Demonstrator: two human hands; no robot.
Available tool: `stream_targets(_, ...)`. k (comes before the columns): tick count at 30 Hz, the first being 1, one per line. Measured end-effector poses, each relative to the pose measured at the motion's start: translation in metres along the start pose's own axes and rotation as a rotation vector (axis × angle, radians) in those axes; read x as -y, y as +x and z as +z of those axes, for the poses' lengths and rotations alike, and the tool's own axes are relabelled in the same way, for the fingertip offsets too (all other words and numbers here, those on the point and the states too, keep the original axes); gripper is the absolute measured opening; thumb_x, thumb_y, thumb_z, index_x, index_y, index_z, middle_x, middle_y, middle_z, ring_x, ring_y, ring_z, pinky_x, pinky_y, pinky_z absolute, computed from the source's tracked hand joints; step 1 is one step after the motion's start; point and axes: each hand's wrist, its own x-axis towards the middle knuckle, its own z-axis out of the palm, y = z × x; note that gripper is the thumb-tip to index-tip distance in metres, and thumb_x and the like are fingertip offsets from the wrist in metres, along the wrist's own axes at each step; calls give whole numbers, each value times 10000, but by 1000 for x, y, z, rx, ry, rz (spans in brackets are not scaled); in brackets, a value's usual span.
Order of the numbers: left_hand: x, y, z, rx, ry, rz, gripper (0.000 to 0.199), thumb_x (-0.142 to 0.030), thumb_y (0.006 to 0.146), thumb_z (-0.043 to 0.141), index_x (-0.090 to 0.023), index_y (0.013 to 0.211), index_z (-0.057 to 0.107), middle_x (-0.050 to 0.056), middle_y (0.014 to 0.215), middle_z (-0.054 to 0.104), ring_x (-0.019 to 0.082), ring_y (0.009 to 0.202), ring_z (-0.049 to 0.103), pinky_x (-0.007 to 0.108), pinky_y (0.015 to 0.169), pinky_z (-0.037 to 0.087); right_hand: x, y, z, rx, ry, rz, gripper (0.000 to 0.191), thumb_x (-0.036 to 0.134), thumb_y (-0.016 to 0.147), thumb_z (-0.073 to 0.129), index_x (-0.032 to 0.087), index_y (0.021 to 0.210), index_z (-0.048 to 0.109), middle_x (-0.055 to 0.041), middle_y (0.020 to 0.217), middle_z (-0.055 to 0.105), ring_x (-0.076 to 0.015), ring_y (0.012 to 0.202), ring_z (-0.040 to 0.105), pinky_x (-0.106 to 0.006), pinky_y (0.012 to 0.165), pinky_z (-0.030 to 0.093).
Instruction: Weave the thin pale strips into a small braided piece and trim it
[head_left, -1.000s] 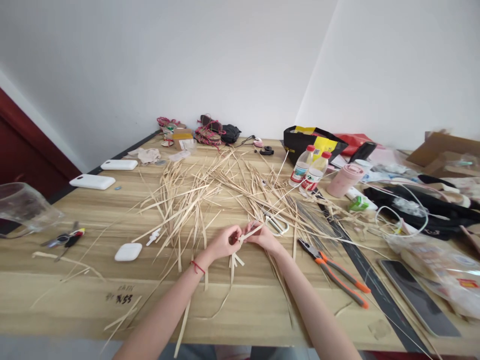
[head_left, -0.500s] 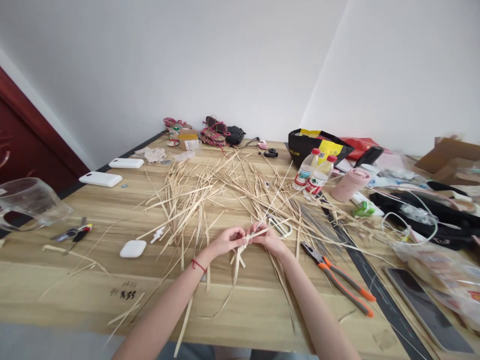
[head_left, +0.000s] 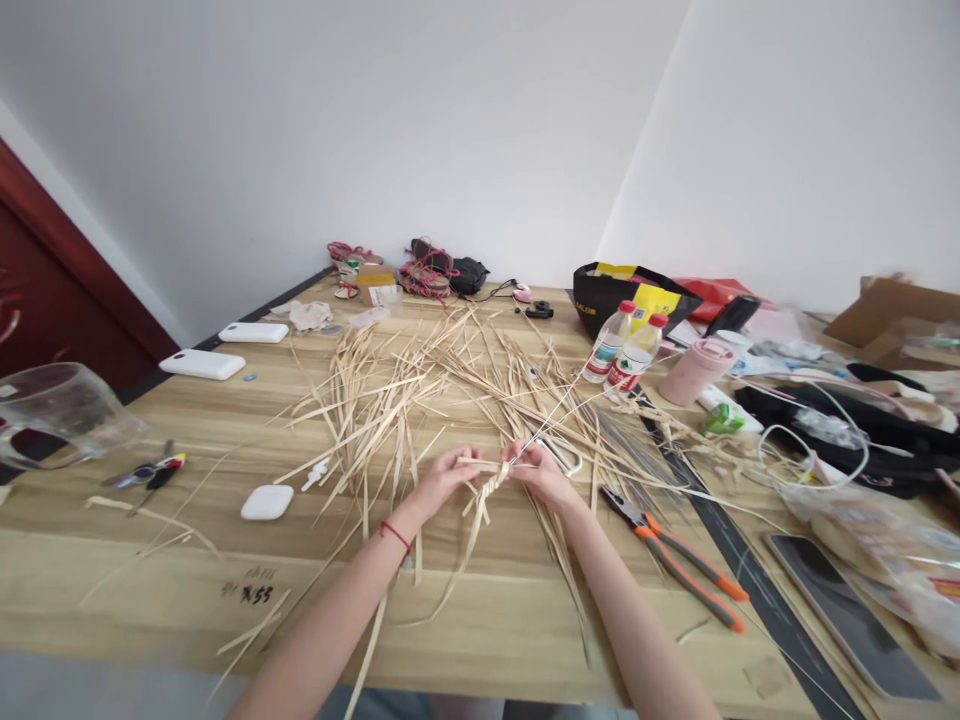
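Between my hands is a small braided piece of pale straw point(head_left: 493, 484), with loose strip ends hanging down toward me. My left hand point(head_left: 448, 478) pinches a flat straw strip just left of the braid. At the braid's upper end, my right hand point(head_left: 538, 472) has its fingers closed round the work. A thin, light wire-like length point(head_left: 559, 405) runs from there up and right toward the bottles. Beyond both hands spreads a loose heap of straw strips point(head_left: 390, 380). A pale-rimmed loop-shaped object point(head_left: 568, 457) lies just past my right hand, partly covered.
Orange-handled pliers point(head_left: 675, 555) lie right of my right forearm, near a phone point(head_left: 847, 610). Two bottles point(head_left: 630, 355) and a pink cup point(head_left: 697, 370) stand at back right. At left are a white case point(head_left: 267, 502), scissors point(head_left: 146, 470) and a clear plastic jug point(head_left: 67, 415).
My hands have drawn apart slightly, showing more of the braid. The left hand now holds a strip out to the left, and the wire-like length leans further right.
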Motion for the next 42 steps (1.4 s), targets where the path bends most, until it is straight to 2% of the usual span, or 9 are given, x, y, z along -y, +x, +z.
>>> stream_targets(4, -9, 10, -19, -301, -127, 147, 209, -247, 698, 611, -152, 591, 460, 14, 804, 553, 99, 702, 517, 244, 659, 427, 1, 2, -5, -108, -6, -85, 360, 251, 543, 770, 221, 721, 458, 7, 824, 575, -144, 701, 556, -302, 679, 468)
stream_targets(10, -29, 18, -69, -531, -317, 245, 218, -329, 781, 512, -170, 925, 547, 83, 994, 593, 135, 777, 585, 289, 719, 474, 0, 7, -7, -312, -35, -212, 373, 313, 551, 754, 230, 729, 437, 5, 816, 568, -147, 702, 549, -295, 687, 457)
stream_targets(13, -25, 18, -75, -667, -65, 335, 426, -297, 769, 547, -224, 1173, 432, 112, 1166, 535, 175, 880, 599, 348, 800, 471, -2, 9, -9, -344, -34, -231, 380, 311, 546, 755, 232, 731, 433, 10, 814, 564, -145, 701, 551, -297, 698, 457)
stream_targets(17, -21, 9, -51, -838, 684, 563, 595, -270, 793, 528, -193, 1331, 285, 175, 1405, 277, 259, 1220, 397, 441, 1005, 323, -3, 8, -8, -322, -68, -211, 359, 314, 561, 746, 233, 732, 442, 8, 832, 567, -153, 719, 565, -314, 713, 470)
stream_targets(20, -23, 0, -28, -764, 1132, 710, 522, -228, 826, 477, -133, 1315, 324, 202, 1413, 259, 307, 1325, 209, 525, 1052, 178, -1, 6, -5, -266, -73, -182, 359, 297, 559, 752, 232, 735, 447, 7, 837, 574, -160, 733, 575, -322, 703, 486)
stream_targets(28, -12, -17, -10, -341, 1485, 920, 294, -133, 804, 444, -203, 1076, 529, 129, 1205, 495, 260, 1183, 402, 478, 1001, 269, 1, 3, 2, -131, -110, -124, 342, 266, 568, 757, 228, 733, 460, -6, 866, 586, -163, 763, 580, -312, 665, 512)
stream_targets(34, -16, -19, -4, -412, 1254, 780, 95, -293, 768, 493, -201, 790, 496, 80, 972, 542, 231, 965, 486, 420, 871, 371, 0, 5, 4, -204, -106, -169, 348, 260, 574, 752, 227, 741, 448, 1, 829, 600, -150, 722, 586, -299, 656, 500)
stream_targets(39, -16, -14, 1, -332, 950, 390, 395, -369, 860, 394, -195, 505, 401, -1, 507, 429, 130, 527, 433, 288, 597, 380, -3, 9, -3, -370, -23, -228, 369, 244, 556, 757, 227, 725, 430, 6, 775, 614, -149, 678, 591, -293, 634, 484)
stream_targets(42, -23, -11, 2, -194, 672, 218, 526, -433, 893, 310, -179, 449, 433, 4, 444, 449, 108, 456, 447, 264, 541, 387, -6, 11, -10, -465, 20, -224, 382, 247, 536, 764, 223, 725, 433, 1, 775, 620, -160, 697, 599, -298, 623, 490)
